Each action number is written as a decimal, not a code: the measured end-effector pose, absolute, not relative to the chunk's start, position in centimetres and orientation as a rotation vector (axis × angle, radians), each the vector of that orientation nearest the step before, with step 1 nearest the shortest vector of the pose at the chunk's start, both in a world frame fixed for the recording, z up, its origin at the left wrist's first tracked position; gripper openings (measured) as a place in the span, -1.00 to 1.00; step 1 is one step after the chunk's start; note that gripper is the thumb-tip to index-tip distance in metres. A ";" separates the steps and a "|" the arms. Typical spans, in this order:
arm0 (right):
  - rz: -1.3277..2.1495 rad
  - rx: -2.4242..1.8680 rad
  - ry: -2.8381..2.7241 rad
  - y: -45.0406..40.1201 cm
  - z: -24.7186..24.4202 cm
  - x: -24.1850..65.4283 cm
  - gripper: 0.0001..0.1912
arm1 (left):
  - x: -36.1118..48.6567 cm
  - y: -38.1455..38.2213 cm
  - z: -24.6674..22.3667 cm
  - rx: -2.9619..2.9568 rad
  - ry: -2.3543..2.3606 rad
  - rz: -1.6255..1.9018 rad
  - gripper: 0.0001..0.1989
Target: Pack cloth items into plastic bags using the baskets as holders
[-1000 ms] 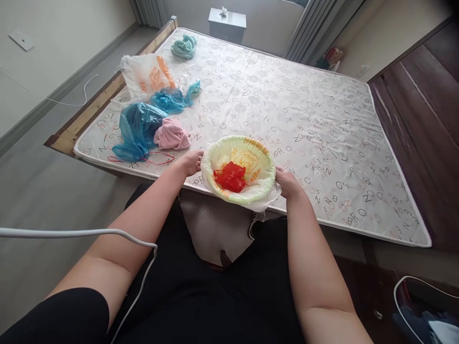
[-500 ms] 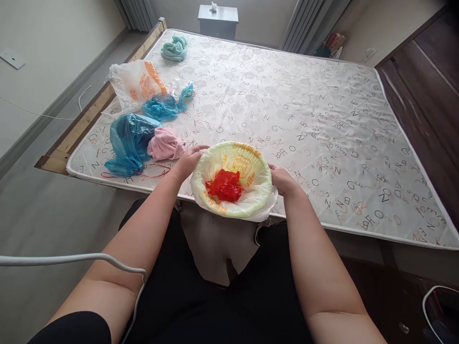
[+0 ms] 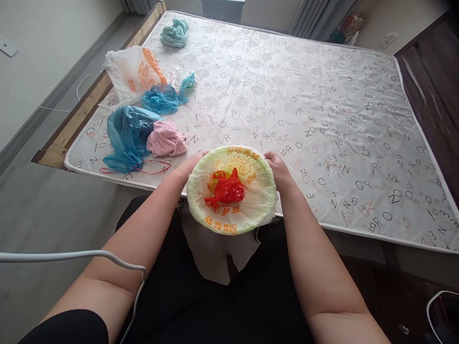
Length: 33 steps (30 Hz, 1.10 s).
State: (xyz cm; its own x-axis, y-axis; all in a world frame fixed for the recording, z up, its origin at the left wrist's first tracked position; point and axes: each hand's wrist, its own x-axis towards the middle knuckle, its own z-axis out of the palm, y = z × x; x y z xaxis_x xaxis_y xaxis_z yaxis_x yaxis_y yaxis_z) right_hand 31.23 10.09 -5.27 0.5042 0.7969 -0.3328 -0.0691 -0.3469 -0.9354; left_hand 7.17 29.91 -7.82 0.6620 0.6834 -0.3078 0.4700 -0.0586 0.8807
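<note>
A round basin (image 3: 195,210), lined with a pale plastic bag with orange print, is held level above the mattress's front edge. Inside it lies a crumpled red plastic bag (image 3: 231,188). My left hand (image 3: 195,161) grips the rim at the far left, its fingers partly hidden behind the basin. On the right side, my right hand (image 3: 278,169) is closed on the rim, fingertips curled under it. Left of the basin, a pink cloth (image 3: 167,139) rests against a large blue plastic bag (image 3: 129,131) with red strings.
The mattress (image 3: 304,129) with printed letters spans the view. At its left are a smaller blue bag (image 3: 161,99), a white-orange plastic bag (image 3: 134,71) and a green cloth (image 3: 175,32). A wooden bed rail (image 3: 82,107) runs alongside. A white cable (image 3: 71,257) crosses my left arm.
The basin has come slightly nearer to me and tilted, showing more of its front lining. Both hands moved with it. The view has shifted, and the red bag looks more spread.
</note>
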 end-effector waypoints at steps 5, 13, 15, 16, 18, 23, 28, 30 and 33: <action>1.091 -1.686 -0.553 10.2 -4.8 31.0 -0.71 | 7.3 29.1 -6.6 1.750 0.865 0.130 -0.58; 1.101 -1.670 -0.539 10.4 -4.9 31.0 -0.57 | 8.1 26.2 -5.0 1.273 0.761 0.217 -0.63; 0.936 -1.722 -0.549 10.4 -4.8 31.3 -0.60 | 8.2 25.8 -4.7 1.233 0.726 0.222 -0.63; 0.857 -1.743 -0.565 10.3 -4.7 31.4 -0.62 | 8.2 25.8 -4.6 1.219 0.715 0.229 -0.63; 0.735 -1.777 -0.613 10.1 -4.7 31.4 -0.66 | 8.1 25.9 -4.4 1.194 0.722 0.270 -0.63; 0.701 -1.784 -0.657 9.9 -4.8 31.2 -0.69 | 8.0 26.4 -4.2 1.168 0.782 0.229 -0.63; 0.826 -1.753 -0.650 10.0 -4.6 31.4 -0.67 | 7.7 26.3 -3.7 1.230 0.787 0.080 -0.73; 0.846 -1.775 -0.674 10.1 -4.6 31.5 -0.66 | 7.7 26.2 -3.8 1.260 0.806 0.050 -0.77; 0.845 -1.786 -0.691 10.1 -4.7 31.7 -0.64 | 7.7 26.5 -4.4 1.293 0.814 0.101 -0.78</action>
State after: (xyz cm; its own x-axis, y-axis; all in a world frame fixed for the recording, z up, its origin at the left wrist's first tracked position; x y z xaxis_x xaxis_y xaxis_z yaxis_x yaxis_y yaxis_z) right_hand 31.73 10.06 -4.72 0.5925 0.7721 -0.2299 0.0725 -0.3353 -0.9393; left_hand 7.66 26.49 -4.40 0.7242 0.4975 -0.4775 0.3652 0.3107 0.8776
